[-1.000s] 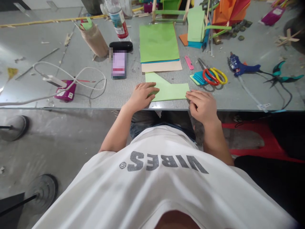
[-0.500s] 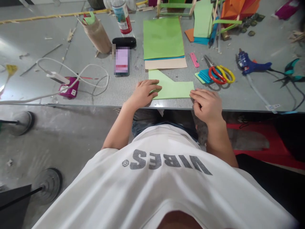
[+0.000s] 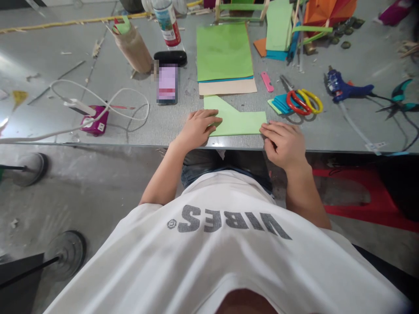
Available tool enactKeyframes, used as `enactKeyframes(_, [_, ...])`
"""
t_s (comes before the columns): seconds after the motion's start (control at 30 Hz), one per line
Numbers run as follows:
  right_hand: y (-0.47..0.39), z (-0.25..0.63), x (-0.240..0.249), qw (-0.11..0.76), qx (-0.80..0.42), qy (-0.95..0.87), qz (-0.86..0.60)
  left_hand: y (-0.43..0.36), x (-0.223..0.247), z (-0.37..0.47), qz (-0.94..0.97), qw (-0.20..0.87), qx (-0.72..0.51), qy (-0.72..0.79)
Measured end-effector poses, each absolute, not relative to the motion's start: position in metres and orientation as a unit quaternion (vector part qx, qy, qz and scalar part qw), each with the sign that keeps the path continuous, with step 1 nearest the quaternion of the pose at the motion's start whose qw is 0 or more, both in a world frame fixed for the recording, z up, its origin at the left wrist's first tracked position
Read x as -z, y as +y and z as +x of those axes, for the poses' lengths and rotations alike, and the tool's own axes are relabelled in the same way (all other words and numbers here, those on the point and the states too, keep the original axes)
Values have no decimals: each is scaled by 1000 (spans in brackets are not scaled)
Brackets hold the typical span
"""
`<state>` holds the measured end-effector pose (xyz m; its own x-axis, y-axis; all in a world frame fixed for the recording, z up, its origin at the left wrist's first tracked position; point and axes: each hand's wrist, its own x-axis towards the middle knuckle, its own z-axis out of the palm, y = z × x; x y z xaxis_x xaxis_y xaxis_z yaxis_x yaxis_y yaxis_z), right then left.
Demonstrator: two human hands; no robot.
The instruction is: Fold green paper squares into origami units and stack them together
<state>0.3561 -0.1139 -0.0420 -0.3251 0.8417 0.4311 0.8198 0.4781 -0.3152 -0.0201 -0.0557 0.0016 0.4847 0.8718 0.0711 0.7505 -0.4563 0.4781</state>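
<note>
A light green sheet of paper lies folded near the table's front edge, its upper left part rising to a slanted side. My left hand rests on its left end, fingers lying flat and slightly apart. At the lower right corner, my right hand has its fingers curled together on the paper's edge; the thumb is tucked below. Beyond the folded piece lies a stack of coloured paper with a bright green sheet on top. Scissors with red and yellow handles lie right of the folded paper, partly on blue folded paper pieces.
A blue glue gun and pliers lie at right. A pink cutter is near the stack. Leftward are a phone, black case, bottle, brown cup and purple adapter with a white cable.
My right hand has shifted very slightly left along the paper's right edge, and its forearm has moved a little. The left hand and the paper look nearly the same.
</note>
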Motion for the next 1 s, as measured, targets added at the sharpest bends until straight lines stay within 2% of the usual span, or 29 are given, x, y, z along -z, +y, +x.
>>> enactKeyframes(0.67, [-115,360,44,332,-47,-791,-512,-55,1,-23,845,195,-158,472])
enactKeyframes(1.0, [-114,357,42,316,-31,-792,-522,-54,2,-22,843,197,-166,472])
